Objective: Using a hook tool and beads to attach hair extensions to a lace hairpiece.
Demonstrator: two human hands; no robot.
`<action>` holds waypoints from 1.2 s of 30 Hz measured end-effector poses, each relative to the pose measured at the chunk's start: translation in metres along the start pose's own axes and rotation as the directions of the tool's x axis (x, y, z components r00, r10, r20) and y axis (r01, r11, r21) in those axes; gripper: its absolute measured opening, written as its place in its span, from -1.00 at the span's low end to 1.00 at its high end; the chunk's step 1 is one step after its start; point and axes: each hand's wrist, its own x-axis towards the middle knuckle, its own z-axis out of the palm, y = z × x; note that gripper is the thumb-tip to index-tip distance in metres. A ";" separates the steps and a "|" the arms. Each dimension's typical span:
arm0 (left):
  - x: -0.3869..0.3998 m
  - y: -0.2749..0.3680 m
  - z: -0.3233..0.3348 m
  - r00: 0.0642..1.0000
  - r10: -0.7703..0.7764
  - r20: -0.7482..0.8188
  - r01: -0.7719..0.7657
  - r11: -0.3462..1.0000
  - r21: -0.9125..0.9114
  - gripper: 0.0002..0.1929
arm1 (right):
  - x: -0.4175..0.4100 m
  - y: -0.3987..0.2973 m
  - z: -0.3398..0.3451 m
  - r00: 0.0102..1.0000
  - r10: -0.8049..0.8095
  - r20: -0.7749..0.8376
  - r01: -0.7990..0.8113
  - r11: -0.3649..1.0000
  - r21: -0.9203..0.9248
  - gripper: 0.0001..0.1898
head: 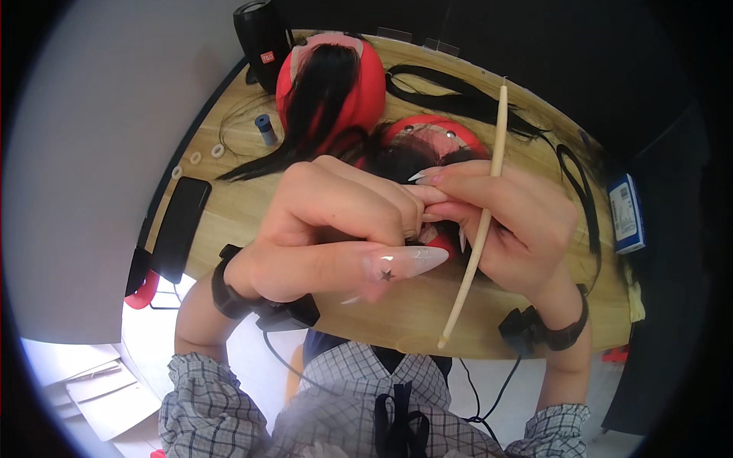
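My left hand (338,223) is curled just above the table, its fingertips meeting those of my right hand (504,223); whether anything fine lies between them is hidden. A slender wooden-handled hook tool (480,240) rests across my right hand, held between thumb and fingers, its thin metal tip pointing to the far side. Under both hands sits a red round form with a pink mesh cap (438,143), metal pins and black hair, partly covered. Beyond my left hand stands a larger red form (372,80) with a long black hair bundle (323,80) over it.
A black speaker (260,43), thread spool (265,130), small white rings (217,150) and black phone-like slab (181,226) stand or lie at left. Looped black hair bundles (435,103) lie behind and to the right, near a blue-and-white box (626,213). Cables hang below the wrist straps.
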 end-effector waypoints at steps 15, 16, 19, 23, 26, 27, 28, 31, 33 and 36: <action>0.005 0.005 0.001 0.999 -0.013 0.043 0.011 0.999 0.047 -0.80 | 0.001 -0.004 -0.012 0.964 0.221 0.150 -0.249 0.946 0.206 -0.81; 0.005 0.004 0.000 0.998 -0.015 0.059 0.013 0.999 0.041 -0.79 | 0.003 -0.009 -0.014 0.911 0.338 0.235 -0.401 0.858 0.322 -0.82; 0.004 0.004 0.004 0.999 -0.043 -0.029 0.042 0.998 -0.044 -0.78 | 0.016 -0.021 -0.017 0.705 0.566 0.428 -0.702 0.469 0.536 -0.78; 0.003 0.007 0.004 0.997 -0.051 -0.054 0.052 0.999 0.006 -0.76 | 0.015 -0.018 -0.012 0.635 0.571 0.520 -0.752 0.303 0.585 -0.73; 0.000 0.004 0.004 0.999 0.008 -0.048 -0.003 0.995 0.103 -0.75 | 0.014 -0.011 -0.013 0.663 0.537 0.521 -0.740 0.370 0.561 -0.72; -0.002 0.004 0.003 0.998 0.016 -0.052 -0.009 0.990 0.139 -0.76 | 0.014 -0.008 -0.015 0.663 0.531 0.528 -0.742 0.370 0.559 -0.71; -0.004 0.003 0.001 0.998 0.023 -0.065 -0.012 0.988 0.154 -0.76 | 0.015 -0.006 -0.017 0.647 0.534 0.545 -0.753 0.334 0.567 -0.71; -0.011 0.002 -0.006 0.992 0.030 -0.124 -0.009 0.986 0.165 -0.75 | 0.021 0.003 -0.029 0.624 0.548 0.557 -0.775 0.342 0.532 -0.72; -0.011 0.005 -0.008 0.990 0.019 -0.140 0.010 0.979 0.201 -0.74 | 0.023 0.005 -0.036 0.635 0.581 0.510 -0.763 0.369 0.530 -0.76; -0.013 0.011 -0.010 0.986 0.005 -0.169 0.045 0.955 0.292 -0.71 | 0.024 0.016 -0.044 0.668 0.627 0.400 -0.725 0.429 0.539 -0.79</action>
